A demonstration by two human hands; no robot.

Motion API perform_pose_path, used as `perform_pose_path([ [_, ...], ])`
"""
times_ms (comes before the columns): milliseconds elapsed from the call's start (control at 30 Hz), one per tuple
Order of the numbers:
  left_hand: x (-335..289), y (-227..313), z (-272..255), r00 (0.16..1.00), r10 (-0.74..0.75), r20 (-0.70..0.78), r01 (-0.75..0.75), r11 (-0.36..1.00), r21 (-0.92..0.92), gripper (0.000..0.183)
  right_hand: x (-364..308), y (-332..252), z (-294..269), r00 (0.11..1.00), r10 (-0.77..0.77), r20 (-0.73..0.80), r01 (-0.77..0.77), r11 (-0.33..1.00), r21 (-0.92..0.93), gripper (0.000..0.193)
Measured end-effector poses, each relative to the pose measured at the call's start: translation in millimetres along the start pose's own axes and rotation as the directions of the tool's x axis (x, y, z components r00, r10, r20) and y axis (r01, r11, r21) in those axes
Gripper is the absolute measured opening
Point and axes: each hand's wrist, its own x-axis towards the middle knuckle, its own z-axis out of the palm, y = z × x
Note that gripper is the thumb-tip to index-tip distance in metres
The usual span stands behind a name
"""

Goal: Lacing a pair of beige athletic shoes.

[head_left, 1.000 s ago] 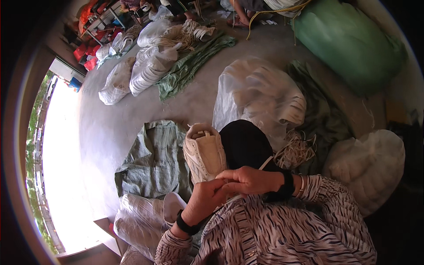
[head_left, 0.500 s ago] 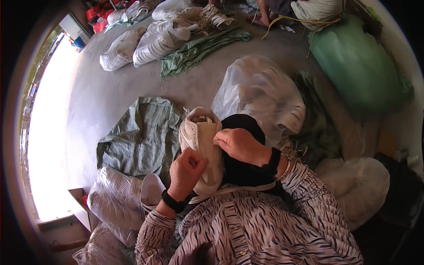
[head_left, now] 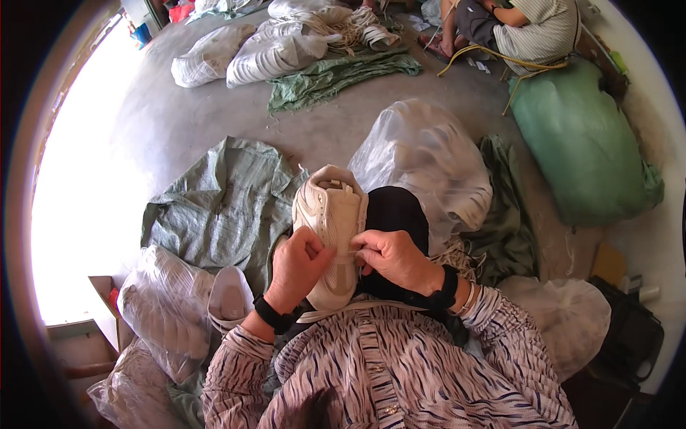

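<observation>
The one view looks down and forward from the person's head, through the left of two side-by-side fisheye cameras, with the patterned shirt [head_left: 350, 357], left hand [head_left: 295, 272] and right hand [head_left: 401, 263] close below it and the floor [head_left: 307, 136] stretching away beyond.

Both forearms [head_left: 237, 361] angled inward; the left hand [head_left: 300, 263] curled its fingers; the right hand [head_left: 396, 259], just apart, bunched its fingertips leftward.
</observation>
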Motion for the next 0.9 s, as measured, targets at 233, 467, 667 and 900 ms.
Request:
perform_pose_path([
  [233,8,0,-3,0.996,-0.029,0.083,0.028,1.0,0.011,0.026,-3,9,10,0.992,-0.006,-0.128,0.001,0.999,-0.044,0.005],
  [467,5,2,-1,0.997,-0.051,0.06,0.048,0.998,0.049,0.026,-6,11,15,0.979,-0.121,-0.164,0.095,0.983,-0.159,0.006],
  [667,1,2,2,0.998,-0.056,0.036,0.055,0.998,0.021,0.025,-4,11,25,0.964,-0.124,-0.236,0.077,0.977,-0.2,0.006],
  [900,0,-1,1,0.996,-0.06,0.066,0.057,0.997,0.052,0.025,-3,13,36,0.933,-0.221,-0.285,0.079,0.896,-0.437,0.006],
])
